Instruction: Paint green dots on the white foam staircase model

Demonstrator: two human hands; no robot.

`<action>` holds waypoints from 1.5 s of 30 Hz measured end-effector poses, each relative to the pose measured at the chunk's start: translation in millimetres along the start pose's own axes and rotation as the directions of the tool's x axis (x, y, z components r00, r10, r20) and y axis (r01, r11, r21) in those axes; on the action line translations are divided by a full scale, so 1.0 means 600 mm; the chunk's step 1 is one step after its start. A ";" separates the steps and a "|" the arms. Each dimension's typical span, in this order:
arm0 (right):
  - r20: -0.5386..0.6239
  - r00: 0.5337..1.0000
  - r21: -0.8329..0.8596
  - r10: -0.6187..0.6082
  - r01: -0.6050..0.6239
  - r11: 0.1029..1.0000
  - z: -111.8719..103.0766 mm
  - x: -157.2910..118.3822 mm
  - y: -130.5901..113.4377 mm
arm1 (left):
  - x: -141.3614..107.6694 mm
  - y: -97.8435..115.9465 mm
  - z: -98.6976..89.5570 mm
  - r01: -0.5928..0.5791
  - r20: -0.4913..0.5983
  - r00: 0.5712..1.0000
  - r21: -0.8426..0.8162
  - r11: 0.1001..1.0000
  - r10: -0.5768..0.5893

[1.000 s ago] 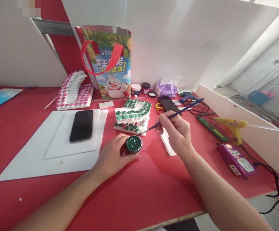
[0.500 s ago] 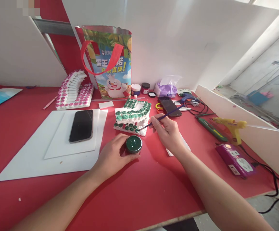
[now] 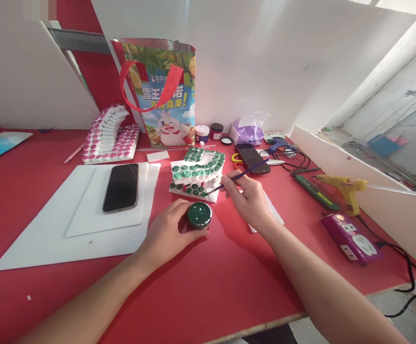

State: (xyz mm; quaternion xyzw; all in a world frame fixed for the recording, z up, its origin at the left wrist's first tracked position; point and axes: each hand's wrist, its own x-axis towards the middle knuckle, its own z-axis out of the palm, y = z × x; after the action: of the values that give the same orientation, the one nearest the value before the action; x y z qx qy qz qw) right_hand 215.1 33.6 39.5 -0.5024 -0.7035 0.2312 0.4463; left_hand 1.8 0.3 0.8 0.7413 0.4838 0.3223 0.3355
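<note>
Two hands are working over the red surface (image 3: 229, 286), the fingers of the right hand (image 3: 250, 197) pinching one blue brush (image 3: 246, 175) and those of the left hand (image 3: 165, 225) curling around one open jar of green paint (image 3: 200, 215). Just beyond, one green-and-white model (image 3: 198, 174) is standing at the brush's tip, the exact contact staying hard to make out. Farther out, two phones (image 3: 121, 188) are lying apart, the right one partly hiding one pair of scissors (image 3: 235, 157), while the left edge is cutting off one blue packet (image 3: 3, 145).

Red table (image 3: 208, 296), glossy white panel (image 3: 236, 62) behind, grey wall (image 3: 383, 100) at right
</note>
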 end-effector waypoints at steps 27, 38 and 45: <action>0.020 1.000 -0.015 -0.006 0.006 1.000 -0.004 0.000 -0.002 | 0.000 0.000 0.000 -0.004 0.005 1.000 0.014 1.000 0.004; 0.015 1.000 -0.032 -0.010 0.010 0.999 -0.003 -0.002 -0.005 | 0.001 0.000 -0.002 0.006 0.019 1.000 0.017 1.000 -0.006; -0.038 0.999 -0.033 -0.028 0.027 0.999 -0.001 0.000 0.002 | 0.001 -0.002 0.000 -0.003 0.005 1.000 0.014 1.000 0.003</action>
State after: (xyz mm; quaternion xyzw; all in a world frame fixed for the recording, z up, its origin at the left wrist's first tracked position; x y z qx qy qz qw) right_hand 216.6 33.9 38.7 -0.5041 -0.7053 0.2040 0.4547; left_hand 1.4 1.1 -0.4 0.7450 0.4841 0.3176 0.3312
